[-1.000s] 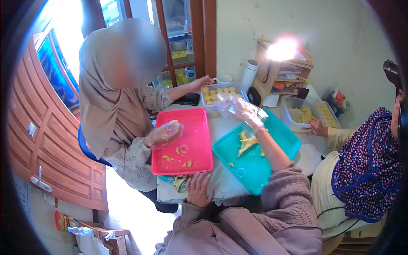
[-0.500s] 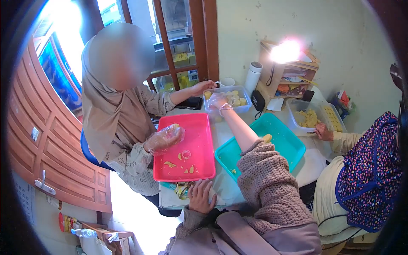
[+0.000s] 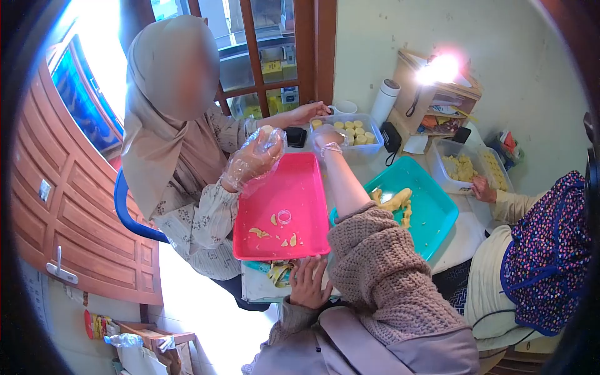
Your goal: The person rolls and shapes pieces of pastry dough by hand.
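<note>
My left hand [image 3: 309, 283] lies with spread fingers at the near edge of the pink tray [image 3: 281, 187], holding nothing. That tray bears a clear ring [image 3: 284, 217] and yellow scraps [image 3: 259, 232]. My right hand [image 3: 329, 136], in a clear glove, reaches to the left side of a clear container [image 3: 370, 148] of round yellow pieces [image 3: 358, 131]; its fingers are partly hidden, so what they hold cannot be made out. Below my right forearm, the teal tray [image 3: 437, 215] carries a long yellow strip of dough [image 3: 397, 200].
Across on the left, a person's gloved hand [image 3: 257, 159] holds a pale piece above the pink tray. Another person's hand [image 3: 483, 189] touches a second container [image 3: 453, 184] at right. A white bottle [image 3: 385, 102], mug [image 3: 345, 108] and wooden shelf [image 3: 437, 100] stand behind.
The gloved hand of the person at left has risen from the pink tray. My right hand has shifted toward the container's near left side, uncovering more round pieces. The view has shifted slightly.
</note>
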Action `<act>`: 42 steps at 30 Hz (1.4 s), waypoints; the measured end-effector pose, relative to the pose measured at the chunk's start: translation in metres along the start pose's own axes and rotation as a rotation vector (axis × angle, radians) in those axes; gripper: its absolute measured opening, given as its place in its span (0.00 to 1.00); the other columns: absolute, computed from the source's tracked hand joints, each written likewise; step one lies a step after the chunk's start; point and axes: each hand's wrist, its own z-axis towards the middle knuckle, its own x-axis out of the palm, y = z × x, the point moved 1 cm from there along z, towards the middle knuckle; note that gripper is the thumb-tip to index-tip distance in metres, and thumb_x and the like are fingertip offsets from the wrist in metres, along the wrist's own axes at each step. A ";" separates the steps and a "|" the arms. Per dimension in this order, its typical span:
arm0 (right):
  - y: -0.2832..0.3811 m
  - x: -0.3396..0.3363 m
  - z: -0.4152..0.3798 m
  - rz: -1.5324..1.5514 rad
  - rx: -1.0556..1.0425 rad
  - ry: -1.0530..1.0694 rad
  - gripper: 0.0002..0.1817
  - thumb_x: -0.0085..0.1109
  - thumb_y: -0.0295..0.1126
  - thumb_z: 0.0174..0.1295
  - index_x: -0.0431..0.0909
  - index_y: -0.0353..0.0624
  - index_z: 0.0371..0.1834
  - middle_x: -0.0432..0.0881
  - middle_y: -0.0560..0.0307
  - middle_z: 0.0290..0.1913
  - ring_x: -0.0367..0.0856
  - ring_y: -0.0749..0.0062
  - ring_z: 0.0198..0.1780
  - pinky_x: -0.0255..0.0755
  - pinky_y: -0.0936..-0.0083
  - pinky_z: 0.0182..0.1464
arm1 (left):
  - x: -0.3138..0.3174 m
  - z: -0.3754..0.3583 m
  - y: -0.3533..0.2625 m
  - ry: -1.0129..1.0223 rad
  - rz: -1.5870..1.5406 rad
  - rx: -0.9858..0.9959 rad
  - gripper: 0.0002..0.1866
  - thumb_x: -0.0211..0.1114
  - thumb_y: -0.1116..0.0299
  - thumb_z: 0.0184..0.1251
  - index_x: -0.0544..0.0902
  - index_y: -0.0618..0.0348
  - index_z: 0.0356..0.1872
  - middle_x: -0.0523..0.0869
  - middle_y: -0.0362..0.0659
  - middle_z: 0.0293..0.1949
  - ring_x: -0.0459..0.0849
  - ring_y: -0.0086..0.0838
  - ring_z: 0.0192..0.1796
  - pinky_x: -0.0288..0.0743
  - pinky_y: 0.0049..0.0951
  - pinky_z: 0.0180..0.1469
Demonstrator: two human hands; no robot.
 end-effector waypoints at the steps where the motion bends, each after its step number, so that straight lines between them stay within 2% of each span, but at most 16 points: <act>1: -0.005 0.022 0.009 0.018 0.031 -0.043 0.11 0.59 0.39 0.47 0.86 0.47 0.28 0.86 0.50 0.36 0.85 0.55 0.40 0.74 0.56 0.38 | -0.001 -0.001 0.000 0.009 -0.010 0.000 0.33 0.61 0.52 0.58 0.70 0.51 0.65 0.71 0.44 0.63 0.64 0.36 0.68 0.50 0.45 0.67; 5: 0.006 -0.022 -0.012 0.055 0.066 0.128 0.21 0.56 0.47 0.54 0.84 0.46 0.44 0.83 0.49 0.49 0.82 0.58 0.51 0.73 0.60 0.52 | 0.004 -0.003 0.003 0.006 -0.047 -0.003 0.34 0.62 0.52 0.56 0.70 0.51 0.65 0.70 0.45 0.64 0.64 0.36 0.69 0.49 0.46 0.68; 8: 0.003 -0.021 -0.020 0.014 0.098 -0.081 0.13 0.59 0.39 0.49 0.86 0.47 0.36 0.85 0.49 0.41 0.84 0.54 0.45 0.74 0.54 0.44 | 0.004 -0.004 0.003 0.011 -0.033 0.004 0.35 0.62 0.53 0.55 0.69 0.50 0.66 0.70 0.45 0.65 0.63 0.36 0.70 0.48 0.45 0.68; 11: -0.013 -0.017 0.002 0.065 0.065 0.094 0.14 0.60 0.38 0.50 0.85 0.45 0.37 0.85 0.50 0.42 0.84 0.57 0.46 0.75 0.56 0.45 | 0.003 -0.003 0.003 0.021 -0.073 0.002 0.36 0.62 0.53 0.54 0.68 0.50 0.66 0.69 0.45 0.65 0.63 0.36 0.70 0.48 0.45 0.68; 14: -0.029 -0.002 0.024 0.337 0.000 0.052 0.09 0.57 0.34 0.55 0.85 0.44 0.32 0.86 0.51 0.37 0.84 0.59 0.42 0.77 0.65 0.39 | 0.002 -0.005 0.004 0.049 -0.095 -0.002 0.36 0.63 0.54 0.53 0.68 0.51 0.66 0.69 0.44 0.65 0.63 0.36 0.70 0.49 0.45 0.68; 17: -0.062 0.001 0.038 1.198 -0.068 0.288 0.14 0.58 0.34 0.58 0.77 0.39 0.45 0.80 0.53 0.42 0.79 0.62 0.41 0.77 0.64 0.37 | 0.000 -0.003 0.004 0.045 -0.102 0.002 0.36 0.63 0.54 0.53 0.68 0.52 0.66 0.69 0.44 0.65 0.63 0.36 0.70 0.49 0.46 0.68; 19: -0.071 -0.029 0.039 1.704 0.074 0.612 0.16 0.55 0.34 0.62 0.73 0.37 0.50 0.78 0.52 0.43 0.77 0.62 0.39 0.77 0.66 0.36 | -0.001 -0.003 0.003 0.032 -0.087 0.007 0.35 0.63 0.53 0.54 0.69 0.52 0.65 0.70 0.44 0.64 0.63 0.36 0.69 0.50 0.45 0.68; 21: -0.080 -0.046 0.042 2.010 0.253 0.805 0.17 0.52 0.34 0.65 0.70 0.37 0.53 0.76 0.52 0.42 0.76 0.62 0.38 0.77 0.70 0.34 | 0.000 -0.002 0.002 0.020 -0.051 0.018 0.33 0.63 0.53 0.55 0.70 0.52 0.64 0.71 0.44 0.64 0.64 0.36 0.69 0.50 0.44 0.68; 23: -0.088 -0.056 0.043 2.155 0.395 0.776 0.17 0.50 0.34 0.67 0.69 0.36 0.55 0.76 0.51 0.42 0.76 0.63 0.37 0.76 0.73 0.34 | 0.001 -0.002 0.002 0.002 -0.027 0.013 0.32 0.62 0.52 0.57 0.71 0.52 0.63 0.71 0.44 0.63 0.64 0.35 0.68 0.51 0.43 0.67; 26: -0.092 -0.071 0.036 2.212 0.261 0.907 0.17 0.50 0.35 0.69 0.69 0.38 0.56 0.76 0.50 0.42 0.77 0.64 0.35 0.77 0.73 0.34 | 0.002 -0.002 0.000 -0.031 -0.018 0.016 0.30 0.62 0.52 0.58 0.73 0.52 0.61 0.72 0.43 0.62 0.65 0.34 0.67 0.52 0.41 0.67; 31: -0.074 -0.053 0.065 1.496 0.182 0.296 0.16 0.56 0.41 0.66 0.74 0.39 0.46 0.79 0.52 0.35 0.78 0.70 0.30 0.74 0.75 0.27 | 0.000 -0.001 0.001 -0.036 -0.024 0.022 0.29 0.62 0.53 0.59 0.74 0.51 0.61 0.72 0.43 0.61 0.65 0.34 0.67 0.52 0.41 0.66; 35: -0.076 -0.074 0.080 1.202 -0.035 0.250 0.09 0.60 0.33 0.62 0.78 0.41 0.42 0.79 0.58 0.38 0.79 0.74 0.35 0.77 0.74 0.34 | 0.002 -0.003 0.001 -0.031 -0.005 0.031 0.29 0.62 0.52 0.59 0.74 0.52 0.60 0.73 0.43 0.61 0.65 0.33 0.67 0.52 0.41 0.66; 37: -0.073 -0.075 0.088 0.855 -0.167 0.308 0.10 0.58 0.34 0.63 0.77 0.40 0.42 0.80 0.58 0.39 0.80 0.74 0.36 0.78 0.73 0.36 | 0.002 0.000 0.001 -0.046 -0.003 0.045 0.29 0.63 0.53 0.58 0.73 0.52 0.60 0.73 0.43 0.61 0.66 0.34 0.66 0.53 0.41 0.66; 39: -0.073 -0.061 0.097 1.012 -0.124 0.462 0.11 0.56 0.35 0.65 0.77 0.39 0.43 0.80 0.57 0.40 0.81 0.73 0.37 0.78 0.73 0.38 | 0.001 0.000 0.000 -0.073 -0.012 0.060 0.30 0.64 0.54 0.57 0.72 0.53 0.61 0.73 0.43 0.60 0.67 0.36 0.65 0.53 0.41 0.65; 41: -0.087 0.000 0.137 1.675 0.113 0.707 0.13 0.54 0.36 0.66 0.77 0.37 0.44 0.81 0.55 0.41 0.81 0.72 0.38 0.78 0.74 0.39 | -0.001 0.001 -0.001 -0.066 -0.009 0.056 0.30 0.64 0.54 0.57 0.72 0.53 0.61 0.73 0.43 0.61 0.67 0.36 0.65 0.53 0.41 0.65; 42: -0.082 -0.004 0.124 1.601 0.049 0.684 0.15 0.53 0.37 0.66 0.77 0.37 0.46 0.82 0.54 0.42 0.81 0.71 0.40 0.77 0.74 0.40 | -0.002 0.002 -0.001 -0.062 -0.005 0.054 0.30 0.64 0.54 0.57 0.72 0.53 0.61 0.73 0.43 0.61 0.67 0.36 0.65 0.53 0.41 0.65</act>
